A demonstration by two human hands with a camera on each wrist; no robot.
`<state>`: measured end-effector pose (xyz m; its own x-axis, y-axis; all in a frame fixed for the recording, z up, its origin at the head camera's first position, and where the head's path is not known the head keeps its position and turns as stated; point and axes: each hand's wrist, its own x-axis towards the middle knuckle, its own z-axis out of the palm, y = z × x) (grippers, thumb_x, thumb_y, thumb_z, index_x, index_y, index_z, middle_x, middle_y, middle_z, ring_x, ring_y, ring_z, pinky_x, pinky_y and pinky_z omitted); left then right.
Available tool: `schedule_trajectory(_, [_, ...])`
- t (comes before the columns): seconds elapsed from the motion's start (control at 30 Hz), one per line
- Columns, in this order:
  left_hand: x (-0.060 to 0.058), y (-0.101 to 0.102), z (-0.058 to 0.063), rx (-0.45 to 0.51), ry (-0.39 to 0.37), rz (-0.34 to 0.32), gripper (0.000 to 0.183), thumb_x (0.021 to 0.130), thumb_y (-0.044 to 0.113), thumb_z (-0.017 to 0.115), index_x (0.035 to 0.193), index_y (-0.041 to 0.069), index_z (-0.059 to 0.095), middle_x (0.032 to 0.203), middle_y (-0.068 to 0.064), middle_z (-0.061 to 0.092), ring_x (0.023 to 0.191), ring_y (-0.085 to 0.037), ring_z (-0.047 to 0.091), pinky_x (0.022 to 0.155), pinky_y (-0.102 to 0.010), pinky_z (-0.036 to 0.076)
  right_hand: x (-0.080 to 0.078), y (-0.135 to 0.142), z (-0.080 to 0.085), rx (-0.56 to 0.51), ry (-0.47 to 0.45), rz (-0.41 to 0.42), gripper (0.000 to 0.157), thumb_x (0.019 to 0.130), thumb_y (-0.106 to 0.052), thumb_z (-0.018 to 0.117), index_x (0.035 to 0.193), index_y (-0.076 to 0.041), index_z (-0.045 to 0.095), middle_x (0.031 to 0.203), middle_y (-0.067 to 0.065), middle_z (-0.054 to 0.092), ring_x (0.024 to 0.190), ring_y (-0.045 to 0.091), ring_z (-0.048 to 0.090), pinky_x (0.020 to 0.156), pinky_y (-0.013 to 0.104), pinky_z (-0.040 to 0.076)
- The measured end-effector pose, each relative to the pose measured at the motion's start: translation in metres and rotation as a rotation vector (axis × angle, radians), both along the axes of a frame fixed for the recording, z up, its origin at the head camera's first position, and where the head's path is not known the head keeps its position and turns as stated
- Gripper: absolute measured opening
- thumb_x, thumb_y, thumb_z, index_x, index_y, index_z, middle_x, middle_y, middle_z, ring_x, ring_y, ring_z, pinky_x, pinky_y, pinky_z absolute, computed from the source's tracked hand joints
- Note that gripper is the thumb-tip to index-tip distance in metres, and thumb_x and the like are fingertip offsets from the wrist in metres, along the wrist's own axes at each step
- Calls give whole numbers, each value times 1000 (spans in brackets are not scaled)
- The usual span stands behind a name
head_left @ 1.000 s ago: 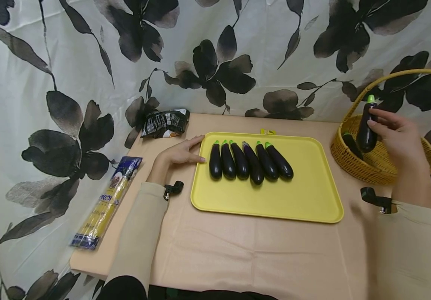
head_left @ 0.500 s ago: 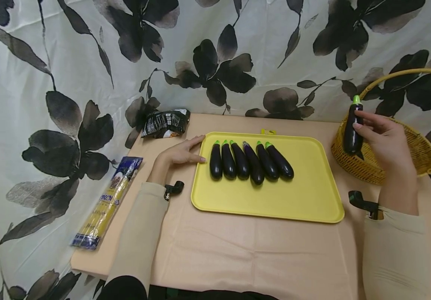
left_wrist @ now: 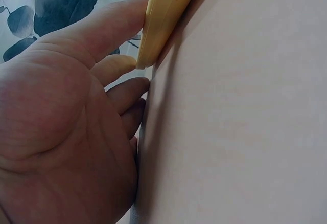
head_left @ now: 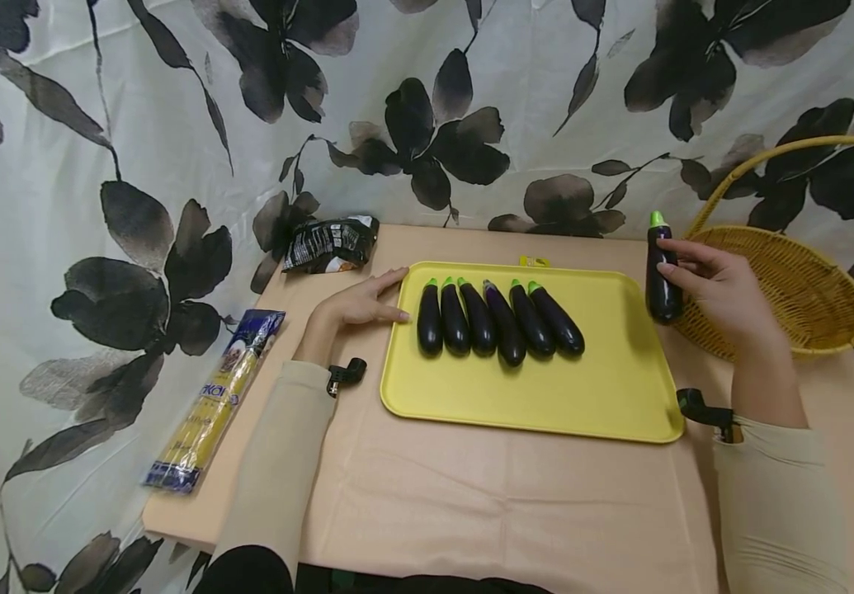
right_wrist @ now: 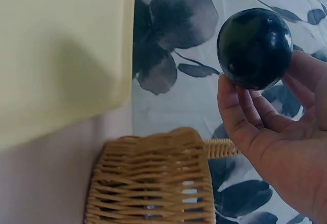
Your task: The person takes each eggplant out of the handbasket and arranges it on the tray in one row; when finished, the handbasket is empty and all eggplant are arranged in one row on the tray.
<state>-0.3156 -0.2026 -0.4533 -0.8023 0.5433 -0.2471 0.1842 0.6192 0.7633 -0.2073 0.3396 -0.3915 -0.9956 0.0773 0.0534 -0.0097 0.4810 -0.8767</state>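
Observation:
My right hand (head_left: 719,285) pinches a dark purple eggplant (head_left: 662,272) between thumb and fingers. The eggplant stands nearly upright, green stem end up, over the right edge of the yellow tray (head_left: 530,400). In the right wrist view its round bottom end (right_wrist: 254,47) faces the camera, with the fingers around its side. On the tray, several eggplants (head_left: 501,326) lie side by side in a row, stem ends towards the back. My left hand (head_left: 356,303) rests at the tray's left rim, its thumb touching the rim and its fingers loosely extended, as the left wrist view shows.
A wicker basket (head_left: 790,268) with a tall handle stands right of the tray, partly behind the right hand. A pasta packet (head_left: 214,404) lies along the table's left edge, a black bag (head_left: 332,245) at the back left. Behind the tray is a small yellow packet (head_left: 534,261).
My right hand has carried the eggplant left, from over the basket to the tray's right edge. The left hand and the row of eggplants have stayed in place.

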Motion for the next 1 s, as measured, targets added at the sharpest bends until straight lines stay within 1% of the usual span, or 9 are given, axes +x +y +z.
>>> schedule_trajectory(0.1, [0,0,0,0,-2,1,104,88,38,84,168,23,20,176,2,15,163,-20,5,133,-44,5,-2,-6,-3,1,9,32,51,104,-32,64,151,-16,57,119,-13,57,101,3,55,74,8,53])
schedule_trajectory(0.2, [0,1,1,1,-5,0,105,88,39,84,168,24,20,176,2,15,163,-20,5,133,-44,5,-3,-11,-4,35,26,51,50,103,-33,66,149,-16,59,119,-11,59,101,5,54,72,9,51])
schedule_trajectory(0.3, [0,1,2,1,-2,0,105,87,41,85,168,24,20,176,2,15,163,-20,5,133,-44,5,-5,-16,-6,73,35,72,50,103,-33,66,149,-15,60,121,-8,60,100,2,55,71,10,51])
schedule_trajectory(0.43, [0,1,3,-5,7,-1,105,87,42,85,168,24,20,176,2,15,163,-21,4,133,-45,5,-8,-21,-9,87,11,98,50,104,-32,65,150,-14,58,122,-1,60,96,-4,60,71,11,53])
schedule_trajectory(0.6, [0,1,2,-4,2,3,105,88,41,85,168,24,20,176,2,15,163,-20,5,133,-43,6,-10,-27,-13,113,-11,131,48,106,-31,63,151,-15,57,134,12,60,95,-5,59,71,13,53])
schedule_trajectory(0.67, [0,1,2,-3,1,5,104,88,41,85,168,24,20,176,3,15,163,-19,6,133,-42,6,-10,-29,-14,125,-20,147,48,106,-31,62,151,-15,57,138,16,61,95,-4,59,71,14,53])
schedule_trajectory(0.73, [-1,2,2,-4,2,4,105,88,41,85,168,24,20,176,3,15,163,-19,6,133,-42,6,-11,-31,-15,139,-35,167,48,106,-32,61,151,-15,57,140,17,59,98,-1,58,71,16,53])
schedule_trajectory(0.93, [-1,1,1,-11,3,0,105,88,41,84,168,24,20,176,3,15,163,-20,5,133,-44,6,-14,-35,-23,187,-71,268,48,107,-32,59,151,-12,55,149,16,52,114,20,47,73,21,47])
schedule_trajectory(1.0, [0,1,0,-14,7,-3,104,88,42,84,168,24,20,176,3,15,163,-20,5,133,-44,5,-15,-37,-25,203,-82,299,48,107,-30,59,151,-12,56,150,17,51,117,24,45,76,22,45])
